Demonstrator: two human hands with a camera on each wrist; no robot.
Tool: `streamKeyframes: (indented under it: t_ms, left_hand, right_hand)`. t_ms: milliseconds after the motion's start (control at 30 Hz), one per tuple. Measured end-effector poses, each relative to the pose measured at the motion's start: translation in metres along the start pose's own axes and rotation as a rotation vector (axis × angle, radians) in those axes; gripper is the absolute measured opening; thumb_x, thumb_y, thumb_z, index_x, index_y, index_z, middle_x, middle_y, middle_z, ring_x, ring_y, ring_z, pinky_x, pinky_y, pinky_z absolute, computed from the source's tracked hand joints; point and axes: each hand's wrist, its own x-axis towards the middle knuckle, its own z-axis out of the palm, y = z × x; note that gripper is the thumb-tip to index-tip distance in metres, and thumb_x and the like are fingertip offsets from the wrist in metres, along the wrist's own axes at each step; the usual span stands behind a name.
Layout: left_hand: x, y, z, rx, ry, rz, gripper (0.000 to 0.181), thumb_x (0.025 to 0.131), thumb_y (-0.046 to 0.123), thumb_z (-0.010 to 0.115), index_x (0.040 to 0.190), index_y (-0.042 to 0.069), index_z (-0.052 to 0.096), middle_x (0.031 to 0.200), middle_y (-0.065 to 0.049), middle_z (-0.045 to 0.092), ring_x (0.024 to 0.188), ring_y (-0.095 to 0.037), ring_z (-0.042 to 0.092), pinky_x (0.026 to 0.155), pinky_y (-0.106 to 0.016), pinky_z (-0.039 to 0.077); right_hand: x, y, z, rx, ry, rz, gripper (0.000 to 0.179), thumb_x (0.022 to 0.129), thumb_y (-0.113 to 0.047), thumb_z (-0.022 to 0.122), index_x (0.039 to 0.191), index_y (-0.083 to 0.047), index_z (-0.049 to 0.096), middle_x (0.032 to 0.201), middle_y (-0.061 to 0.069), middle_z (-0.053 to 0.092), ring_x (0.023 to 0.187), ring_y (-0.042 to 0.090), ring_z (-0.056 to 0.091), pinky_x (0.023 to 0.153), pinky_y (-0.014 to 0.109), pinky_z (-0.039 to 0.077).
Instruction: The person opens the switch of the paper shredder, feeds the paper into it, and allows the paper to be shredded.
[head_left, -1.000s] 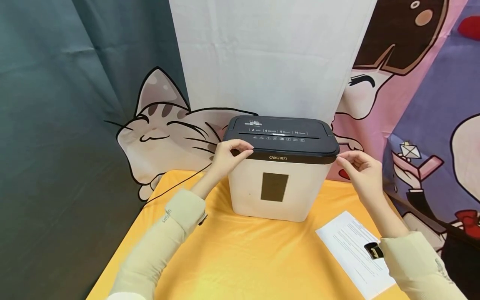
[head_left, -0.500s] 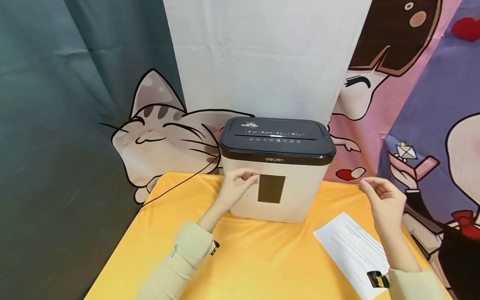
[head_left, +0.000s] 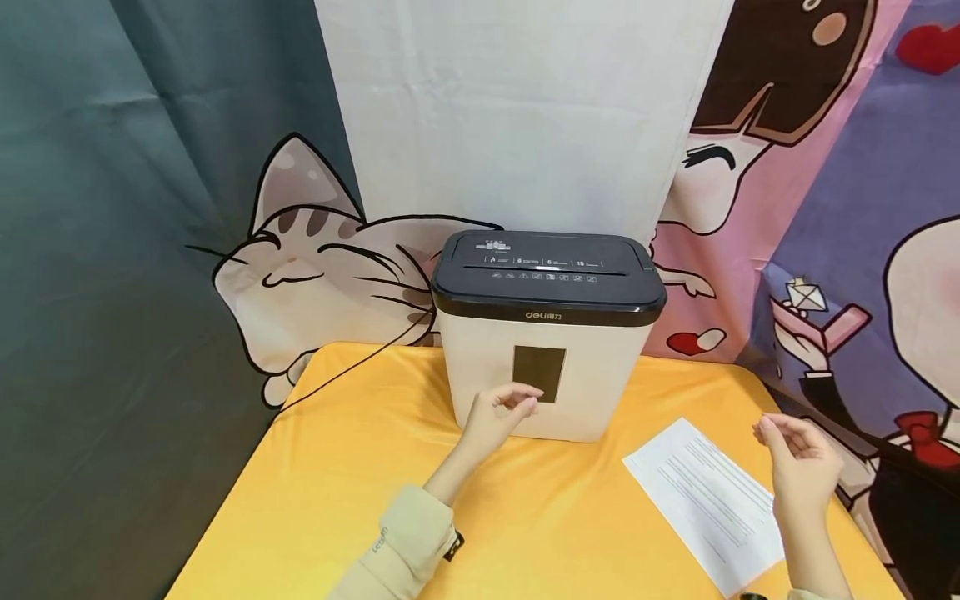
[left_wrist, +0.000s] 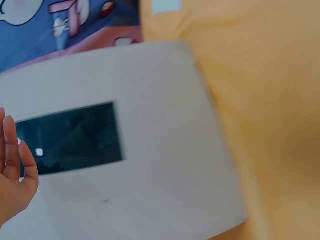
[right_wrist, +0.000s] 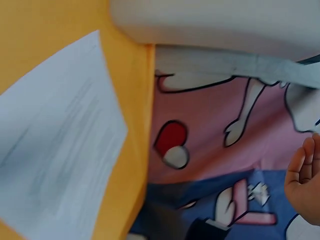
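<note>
A paper shredder (head_left: 547, 337) with a white body and a dark slotted lid (head_left: 551, 265) stands upright at the back of the table. My left hand (head_left: 491, 421) is in front of its lower body, overlapping the dark window (head_left: 542, 362) in the head view; its fingers are loosely bent and hold nothing. At the far right, my right hand (head_left: 806, 462) hovers with relaxed, slightly curled fingers, also without anything in them. Between that hand and the shredder lies a printed sheet of paper (head_left: 701, 500). Fingers of the right hand (right_wrist: 305, 180) show at the edge of the right wrist view.
Yellow cloth (head_left: 360, 492) covers the table. A thin black cable (head_left: 352, 362) runs from the shredder's left side to the table's left edge. Cartoon-printed hangings (head_left: 300, 258) rise right behind the table.
Both hands have drawn away from the shredder's lid edge, coming down and toward the body; the right one also shifted rightward. Shredder and paper stay put, while the head view shifts slightly.
</note>
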Motion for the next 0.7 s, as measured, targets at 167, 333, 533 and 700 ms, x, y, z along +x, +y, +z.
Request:
streamKeyframes:
  t_ms: [167, 333, 533, 700]
  left_hand:
    - [-0.016, -0.008, 0.015, -0.014, -0.053, -0.06, 0.016, 0.09, 0.002, 0.059, 0.101, -0.007, 0.067, 0.085, -0.027, 0.068, 0.077, -0.039, 0.063, 0.069, -0.02, 0.049]
    - [-0.023, -0.007, 0.031, 0.026, -0.084, -0.09, 0.017, 0.089, 0.003, 0.061, 0.099, -0.009, 0.067, 0.084, -0.025, 0.069, 0.076, -0.037, 0.062, 0.068, -0.019, 0.048]
    - [-0.027, -0.026, 0.057, 0.016, -0.135, -0.117, 0.016, 0.088, 0.003, 0.062, 0.099, -0.008, 0.067, 0.087, -0.025, 0.068, 0.076, -0.03, 0.063, 0.069, -0.019, 0.05]
    - [-0.025, -0.055, 0.082, -0.001, -0.144, -0.157, 0.024, 0.09, 0.003, 0.06, 0.113, -0.004, 0.062, 0.095, -0.021, 0.067, 0.08, -0.024, 0.062, 0.071, -0.018, 0.049]
  right_hand:
    - [-0.009, 0.012, -0.034, -0.08, 0.079, 0.058, 0.019, 0.08, 0.019, 0.058, 0.077, 0.004, 0.068, 0.064, 0.001, 0.071, 0.054, 0.007, 0.065, 0.056, 0.013, 0.052]
    - [-0.013, 0.035, -0.072, -0.174, 0.064, 0.116, 0.022, 0.081, 0.018, 0.057, 0.078, 0.0, 0.069, 0.066, -0.003, 0.071, 0.055, 0.004, 0.065, 0.056, 0.011, 0.051]
    - [0.002, 0.107, -0.161, -0.408, 0.051, 0.19, 0.007, 0.082, -0.002, 0.07, 0.087, -0.007, 0.07, 0.071, -0.012, 0.071, 0.059, 0.0, 0.065, 0.056, 0.01, 0.05]
    - [0.0, 0.119, -0.174, -0.583, 0.143, 0.35, 0.008, 0.084, -0.009, 0.069, 0.081, -0.016, 0.069, 0.063, -0.018, 0.067, 0.055, -0.004, 0.062, 0.052, 0.009, 0.048]
